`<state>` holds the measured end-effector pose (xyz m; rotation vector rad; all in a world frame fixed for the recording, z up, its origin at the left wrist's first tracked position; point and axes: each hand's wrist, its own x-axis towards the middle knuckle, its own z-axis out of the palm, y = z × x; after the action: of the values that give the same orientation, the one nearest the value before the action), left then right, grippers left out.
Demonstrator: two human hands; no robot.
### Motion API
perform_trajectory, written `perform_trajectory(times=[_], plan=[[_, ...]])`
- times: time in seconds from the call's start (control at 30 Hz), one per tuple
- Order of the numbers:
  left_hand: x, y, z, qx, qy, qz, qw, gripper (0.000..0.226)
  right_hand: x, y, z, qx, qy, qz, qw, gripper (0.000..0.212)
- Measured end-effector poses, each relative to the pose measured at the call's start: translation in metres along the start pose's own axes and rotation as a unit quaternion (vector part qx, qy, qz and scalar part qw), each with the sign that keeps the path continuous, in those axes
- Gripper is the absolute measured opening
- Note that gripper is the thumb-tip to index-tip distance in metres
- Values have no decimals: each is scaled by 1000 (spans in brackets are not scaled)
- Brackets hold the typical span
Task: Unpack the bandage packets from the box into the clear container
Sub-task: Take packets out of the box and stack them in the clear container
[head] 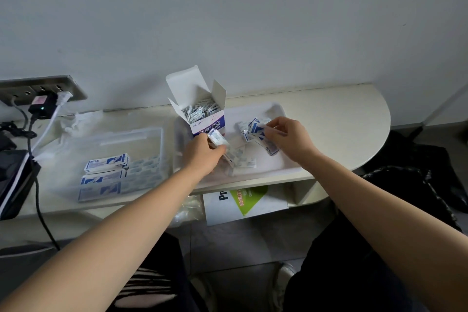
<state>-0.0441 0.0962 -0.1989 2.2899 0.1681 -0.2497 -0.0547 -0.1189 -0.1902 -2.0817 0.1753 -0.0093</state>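
Note:
An open white and purple bandage box (202, 111) stands upright at the back of a white tray (276, 111), its flaps up and packets showing inside. My left hand (202, 153) grips a small stack of bandage packets (218, 140) just in front of the box. To the right, my right hand (288, 138) pinches a bunch of blue and white packets (255, 130) over the tray. More loose packets (243, 162) lie on the tray between my hands. The clear container (141, 144) sits to the left with several packets (106, 164) in its near left part.
The tray and container rest on a narrow cream shelf (342, 119) against a white wall. At far left are a wall socket (40, 88) with plugs, cables and a black device (12, 180). Crumpled clear plastic (78, 119) lies behind the container. A white and green carton (243, 205) sits under the shelf.

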Motion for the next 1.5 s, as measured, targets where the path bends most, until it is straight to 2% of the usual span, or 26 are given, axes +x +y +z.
perform_trajectory(times=[0.1,0.2,0.37,0.47,0.63,0.93,1.17,1.33,1.5], plan=[[-9,3,-11,161,70,46,983,43,-2,3,2,-84,-7,-56,995,6],[-20,7,-13,187,114,104,970,41,-5,9,6,-122,-11,-93,988,6],[-32,23,7,175,15,233,956,37,-13,15,14,-173,-39,-147,973,5],[-29,30,28,198,-14,237,951,39,-16,21,14,-200,-60,-142,968,12],[-20,25,42,205,-11,233,951,25,-17,28,0,-279,-18,-123,952,22],[-15,26,52,190,-14,226,955,18,-11,18,-4,-246,-74,-87,963,12],[-11,27,30,105,13,201,974,9,-10,13,-6,-210,-48,-84,973,4],[-18,17,21,143,-32,201,969,15,-13,10,7,-233,-82,-75,966,5],[-21,18,24,116,-21,184,976,15,-11,7,-2,-228,-57,-71,969,5]])
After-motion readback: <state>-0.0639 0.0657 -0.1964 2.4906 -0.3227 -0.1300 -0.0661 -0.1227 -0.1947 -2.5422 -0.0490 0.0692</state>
